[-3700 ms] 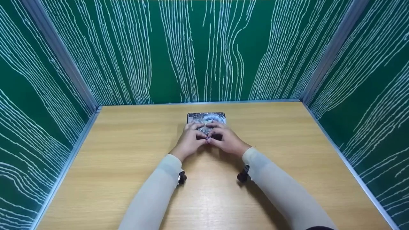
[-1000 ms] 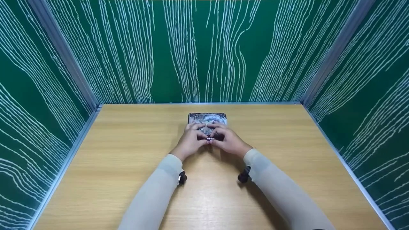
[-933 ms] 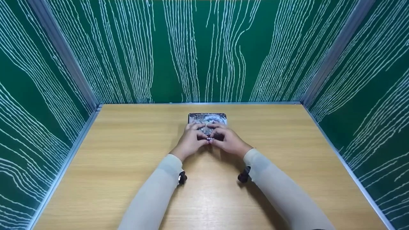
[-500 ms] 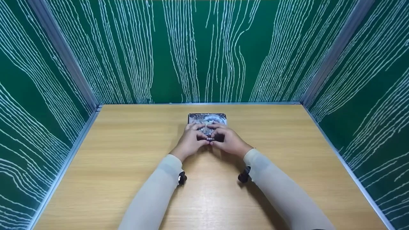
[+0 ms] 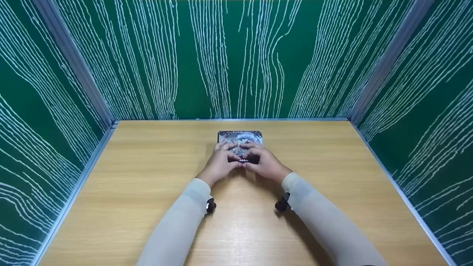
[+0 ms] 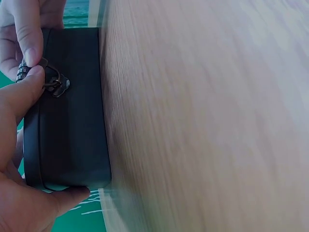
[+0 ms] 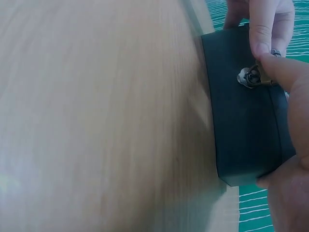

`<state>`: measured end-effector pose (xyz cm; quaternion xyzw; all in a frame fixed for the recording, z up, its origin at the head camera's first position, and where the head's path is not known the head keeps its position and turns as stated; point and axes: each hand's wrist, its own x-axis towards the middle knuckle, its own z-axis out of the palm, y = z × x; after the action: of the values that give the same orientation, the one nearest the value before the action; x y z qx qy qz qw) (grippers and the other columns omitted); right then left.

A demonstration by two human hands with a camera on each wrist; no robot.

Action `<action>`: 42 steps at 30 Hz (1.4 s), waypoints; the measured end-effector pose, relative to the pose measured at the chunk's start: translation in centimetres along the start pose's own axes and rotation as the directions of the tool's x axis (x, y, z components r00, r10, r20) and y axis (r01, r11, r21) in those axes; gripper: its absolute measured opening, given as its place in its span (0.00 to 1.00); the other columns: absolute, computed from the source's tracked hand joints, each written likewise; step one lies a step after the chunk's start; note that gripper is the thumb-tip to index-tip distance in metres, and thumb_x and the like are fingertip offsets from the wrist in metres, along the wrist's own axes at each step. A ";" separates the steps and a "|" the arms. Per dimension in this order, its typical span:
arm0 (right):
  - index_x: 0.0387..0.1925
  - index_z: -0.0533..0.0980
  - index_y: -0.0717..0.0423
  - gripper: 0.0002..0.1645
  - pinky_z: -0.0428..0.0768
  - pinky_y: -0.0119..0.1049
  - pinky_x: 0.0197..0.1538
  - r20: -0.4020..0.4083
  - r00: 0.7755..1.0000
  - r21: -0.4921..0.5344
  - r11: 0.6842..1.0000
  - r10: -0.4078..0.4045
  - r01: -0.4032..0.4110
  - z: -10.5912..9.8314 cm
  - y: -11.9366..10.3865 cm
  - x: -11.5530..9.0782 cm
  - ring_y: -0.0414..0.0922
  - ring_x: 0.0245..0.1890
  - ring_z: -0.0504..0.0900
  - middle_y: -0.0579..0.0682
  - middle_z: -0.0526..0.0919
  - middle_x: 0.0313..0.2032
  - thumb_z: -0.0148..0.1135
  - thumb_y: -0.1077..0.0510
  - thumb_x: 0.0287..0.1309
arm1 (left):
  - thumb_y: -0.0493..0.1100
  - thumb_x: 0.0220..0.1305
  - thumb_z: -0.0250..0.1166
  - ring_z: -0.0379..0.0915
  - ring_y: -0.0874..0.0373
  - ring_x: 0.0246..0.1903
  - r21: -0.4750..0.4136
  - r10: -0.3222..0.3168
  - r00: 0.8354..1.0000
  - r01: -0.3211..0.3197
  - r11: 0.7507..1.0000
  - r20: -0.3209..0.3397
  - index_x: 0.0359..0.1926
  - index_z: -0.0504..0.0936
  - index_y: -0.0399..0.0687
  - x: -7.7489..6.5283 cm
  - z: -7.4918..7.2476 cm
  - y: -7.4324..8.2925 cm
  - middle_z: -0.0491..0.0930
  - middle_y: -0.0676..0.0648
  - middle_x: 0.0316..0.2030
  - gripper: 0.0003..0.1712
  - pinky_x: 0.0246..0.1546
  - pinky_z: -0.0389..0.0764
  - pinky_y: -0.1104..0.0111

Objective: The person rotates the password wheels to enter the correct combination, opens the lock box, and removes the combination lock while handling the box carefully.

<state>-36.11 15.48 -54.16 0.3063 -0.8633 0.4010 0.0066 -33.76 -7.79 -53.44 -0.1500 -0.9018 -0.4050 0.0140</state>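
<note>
A person in pale sleeves (image 5: pixel 173 221) leans both arms across a wooden counter (image 5: pixel 236 229), hands meeting at a lock (image 5: pixel 242 160) on the front of a dark box (image 6: pixel 72 125) near the counter's far edge. The left hand (image 5: pixel 218 162) and right hand (image 5: pixel 265 161) each pinch the lock between thumb and forefinger, close around its ridged dials (image 6: pixel 22 71), while other fingers lie over the printed lid (image 5: pixel 244 136). The shackle (image 6: pixel 58 73) loops at a metal clasp (image 6: pixel 63 89); from here I cannot tell whether it is latched. Black cameras (image 5: pixel 281 205) sit at the cuffs, and green walls (image 5: pixel 192 99) streaked with white lines rise around the counter.
</note>
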 end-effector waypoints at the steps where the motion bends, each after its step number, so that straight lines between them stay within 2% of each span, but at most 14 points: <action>1: 0.49 0.88 0.48 0.10 0.54 0.62 0.93 0.000 1.000 0.002 1.000 0.005 -0.005 0.0 0.0 0.0 0.57 0.88 0.66 0.46 0.78 0.81 0.80 0.60 0.69 | 0.44 0.70 0.81 0.44 0.40 0.92 0.000 -0.001 1.000 0.001 1.000 0.001 0.47 0.98 0.53 0.0 0.0 0.0 0.73 0.52 0.84 0.06 0.93 0.47 0.42; 8: 0.43 0.88 0.48 0.08 0.54 0.61 0.93 -0.002 1.000 0.012 1.000 0.023 -0.023 -0.2 0.1 0.1 0.56 0.88 0.66 0.45 0.80 0.80 0.80 0.62 0.67 | 0.43 0.70 0.81 0.45 0.41 0.92 0.000 0.000 1.000 0.000 1.000 -0.005 0.46 0.98 0.52 0.2 0.1 -0.3 0.74 0.53 0.83 0.06 0.93 0.48 0.44; 15: 0.40 0.87 0.51 0.06 0.56 0.60 0.93 -0.022 0.999 -0.019 0.999 -0.026 0.026 0.0 0.3 0.1 0.57 0.88 0.66 0.48 0.82 0.78 0.80 0.62 0.68 | 0.46 0.69 0.82 0.45 0.41 0.92 0.014 0.038 0.999 -0.038 0.999 -0.008 0.46 0.98 0.49 0.1 -0.2 -0.2 0.76 0.51 0.82 0.08 0.93 0.50 0.44; 34: 0.41 0.87 0.50 0.07 0.54 0.60 0.93 -0.015 1.000 -0.010 1.000 -0.009 0.009 0.1 0.4 0.0 0.56 0.89 0.65 0.47 0.81 0.79 0.79 0.62 0.68 | 0.48 0.71 0.80 0.43 0.42 0.93 0.013 0.024 1.000 -0.024 1.000 0.008 0.49 0.98 0.52 0.0 -0.1 -0.5 0.73 0.53 0.84 0.10 0.93 0.48 0.41; 42: 0.42 0.87 0.50 0.05 0.55 0.59 0.93 -0.009 1.000 -0.022 1.000 0.018 -0.018 0.1 0.3 0.1 0.54 0.89 0.65 0.44 0.80 0.80 0.79 0.59 0.71 | 0.50 0.74 0.79 0.43 0.40 0.92 0.016 0.045 0.999 -0.045 0.999 0.012 0.49 0.98 0.53 -0.1 -0.2 -0.7 0.74 0.53 0.84 0.10 0.93 0.47 0.42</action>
<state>-36.33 15.55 -54.43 0.2967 -0.8703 0.3930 0.0103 -33.92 -8.36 -53.87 -0.1725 -0.9015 -0.3964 0.0188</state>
